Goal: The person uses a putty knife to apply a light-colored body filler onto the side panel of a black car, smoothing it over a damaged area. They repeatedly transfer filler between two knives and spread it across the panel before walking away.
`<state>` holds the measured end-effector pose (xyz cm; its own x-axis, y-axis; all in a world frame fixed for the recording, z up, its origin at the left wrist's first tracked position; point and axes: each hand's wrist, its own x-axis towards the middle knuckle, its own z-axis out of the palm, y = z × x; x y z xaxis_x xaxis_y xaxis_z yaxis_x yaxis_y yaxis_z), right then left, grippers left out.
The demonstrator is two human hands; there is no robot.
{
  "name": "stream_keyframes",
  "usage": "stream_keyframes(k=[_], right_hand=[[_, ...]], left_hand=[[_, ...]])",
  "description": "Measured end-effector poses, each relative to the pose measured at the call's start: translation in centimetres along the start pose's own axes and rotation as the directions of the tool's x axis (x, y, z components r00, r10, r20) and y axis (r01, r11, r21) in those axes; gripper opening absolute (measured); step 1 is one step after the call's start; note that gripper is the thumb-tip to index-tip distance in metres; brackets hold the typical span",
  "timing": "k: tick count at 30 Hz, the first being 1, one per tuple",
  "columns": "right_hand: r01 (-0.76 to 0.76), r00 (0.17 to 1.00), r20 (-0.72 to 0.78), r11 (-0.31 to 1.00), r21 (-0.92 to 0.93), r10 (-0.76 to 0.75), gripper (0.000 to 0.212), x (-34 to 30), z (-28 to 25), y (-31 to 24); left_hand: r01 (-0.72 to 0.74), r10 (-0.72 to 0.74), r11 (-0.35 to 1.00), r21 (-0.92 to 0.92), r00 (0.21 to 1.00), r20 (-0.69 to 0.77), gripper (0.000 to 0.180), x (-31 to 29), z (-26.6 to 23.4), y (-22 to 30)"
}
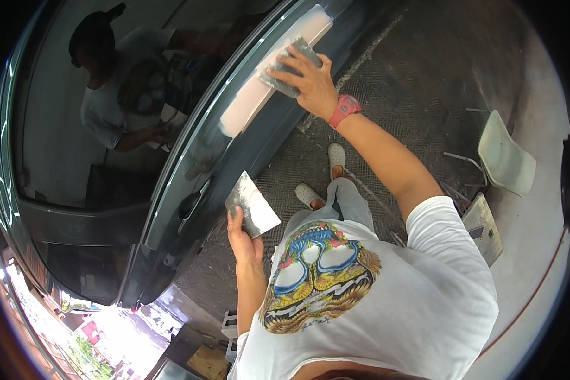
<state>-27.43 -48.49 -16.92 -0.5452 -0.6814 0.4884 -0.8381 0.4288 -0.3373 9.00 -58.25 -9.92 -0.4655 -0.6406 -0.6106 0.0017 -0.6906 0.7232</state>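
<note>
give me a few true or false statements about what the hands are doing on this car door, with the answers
1. The right hand presses a grey spreader against the pale filler patch on the car door. True.
2. The left hand is empty. False: it holds a flat metal blade smeared with filler.
3. A pink watch is on the right wrist. True.
4. The left hand's blade lies on the filler patch. False: it is held lower down, away from the patch, near the door handle.
5. A white chair stands on the floor to the right. True.
</note>
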Motion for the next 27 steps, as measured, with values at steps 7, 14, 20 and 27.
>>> stream_keyframes(k=[7, 14, 20, 27], right_hand=[[-0.006, 0.999, 0.05, 1.0, 0.011, 0.006, 0.084, -1.5, -2.6, 3.1], [-0.01, 1.0, 0.006, 0.999, 0.041, 0.01, 0.084, 1.1, -1.2, 5.0], [0.032, 0.991, 0.132, 0.999, 0.039, -0.037, 0.084, -1.6, -2.6, 7.7], [-0.017, 1.0, -0.009, 0.999, 0.036, 0.017, 0.082, 3.4, -2.9, 10.1]], left_hand=[[-0.015, 0.015, 1.0, -0.001, 0.999, 0.04, 0.044, 1.1, 2.5, 0.5], [-0.015, 0.014, 0.999, 0.03, 0.999, 0.04, 0.045, 2.5, 5.0, 0.3], [-0.045, 0.044, 0.999, 0.029, 0.997, 0.059, 0.044, 3.1, 8.0, 0.6], [-0.036, 0.034, 0.999, 0.037, 0.997, 0.068, 0.043, 3.6, 10.2, 0.1]])
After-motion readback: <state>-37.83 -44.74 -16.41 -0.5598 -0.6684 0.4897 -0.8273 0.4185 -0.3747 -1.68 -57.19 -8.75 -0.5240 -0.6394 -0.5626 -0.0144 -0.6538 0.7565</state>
